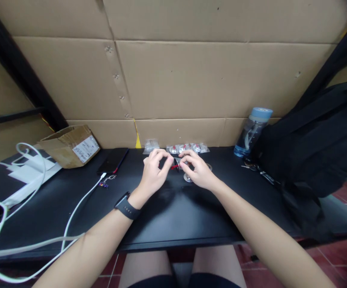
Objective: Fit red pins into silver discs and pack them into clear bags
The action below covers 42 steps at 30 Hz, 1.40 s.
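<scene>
My left hand (155, 170), with a black watch on its wrist, pinches thumb and forefinger together over the middle of the desk. What is between those fingertips is too small to make out. Opposite it, my right hand (198, 171) grips a small round disc with a red part (176, 163) by its edge, between thumb and fingers. The disc stands tilted between the two hands. A shiny round piece (188, 178) lies on the desk just under my right hand, partly hidden by it. Behind the hands is a row of clear packets (188, 149) with silvery round pieces and red bits inside.
On the black desk (191, 224) stand an opened cardboard box (68, 148), a phone (112, 161) and white cables (80, 208) at left. Another clear packet (151, 146) lies by the cardboard wall. A water bottle (253, 132), keys (250, 167) and a black backpack (317, 140) are right.
</scene>
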### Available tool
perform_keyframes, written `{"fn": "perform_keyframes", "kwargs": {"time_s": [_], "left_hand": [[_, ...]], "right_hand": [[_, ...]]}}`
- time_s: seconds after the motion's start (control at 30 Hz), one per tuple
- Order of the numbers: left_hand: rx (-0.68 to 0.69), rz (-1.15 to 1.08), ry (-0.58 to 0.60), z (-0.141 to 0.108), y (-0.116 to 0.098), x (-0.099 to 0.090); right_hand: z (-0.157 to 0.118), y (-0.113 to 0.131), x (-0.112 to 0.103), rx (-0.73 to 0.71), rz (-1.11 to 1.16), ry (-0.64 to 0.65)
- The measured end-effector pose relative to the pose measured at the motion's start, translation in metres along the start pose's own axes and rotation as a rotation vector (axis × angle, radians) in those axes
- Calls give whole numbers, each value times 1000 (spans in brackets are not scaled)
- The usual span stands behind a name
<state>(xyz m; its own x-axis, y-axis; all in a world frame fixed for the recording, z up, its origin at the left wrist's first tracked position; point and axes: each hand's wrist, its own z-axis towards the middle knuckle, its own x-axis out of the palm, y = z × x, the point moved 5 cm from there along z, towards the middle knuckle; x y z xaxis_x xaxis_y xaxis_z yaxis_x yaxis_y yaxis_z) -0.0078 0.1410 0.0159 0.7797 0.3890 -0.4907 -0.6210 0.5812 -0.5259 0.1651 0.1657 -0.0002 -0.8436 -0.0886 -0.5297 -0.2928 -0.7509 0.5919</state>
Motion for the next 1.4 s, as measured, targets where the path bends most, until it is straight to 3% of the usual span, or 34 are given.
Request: {"fn": "perform_keyframes", "kwargs": {"time_s": [0.1, 0.23, 0.3, 0.43, 0.53, 0.77, 0.93, 1.1, 1.2, 1.4], "left_hand": [[12, -124, 26, 2, 3, -1], [40, -35, 255, -1, 6, 11], [27, 31, 310, -4, 9, 17], [19, -5, 345, -5, 13, 23], [-3, 34, 365, -5, 16, 23], [-24, 209, 467, -7, 26, 24], [-69, 224, 479, -8, 30, 27], [-149, 165, 459, -6, 33, 26], [-208, -12, 456, -6, 39, 30], [-206, -338, 415, -6, 44, 38]], "right_hand": [[0, 1, -2, -37, -39, 14], [-1, 1, -4, -32, -38, 47], [-1, 0, -4, -13, -31, 54], [1, -1, -4, -12, -49, 69], [1, -7, -8, 28, -84, 149], [-11, -47, -22, 251, -340, 349], [-13, -53, -10, 245, -200, 449], [-7, -39, -7, 228, -74, 291], [-5, -35, -5, 279, 91, 170], [-6, -36, 7, 330, 338, 124]]}}
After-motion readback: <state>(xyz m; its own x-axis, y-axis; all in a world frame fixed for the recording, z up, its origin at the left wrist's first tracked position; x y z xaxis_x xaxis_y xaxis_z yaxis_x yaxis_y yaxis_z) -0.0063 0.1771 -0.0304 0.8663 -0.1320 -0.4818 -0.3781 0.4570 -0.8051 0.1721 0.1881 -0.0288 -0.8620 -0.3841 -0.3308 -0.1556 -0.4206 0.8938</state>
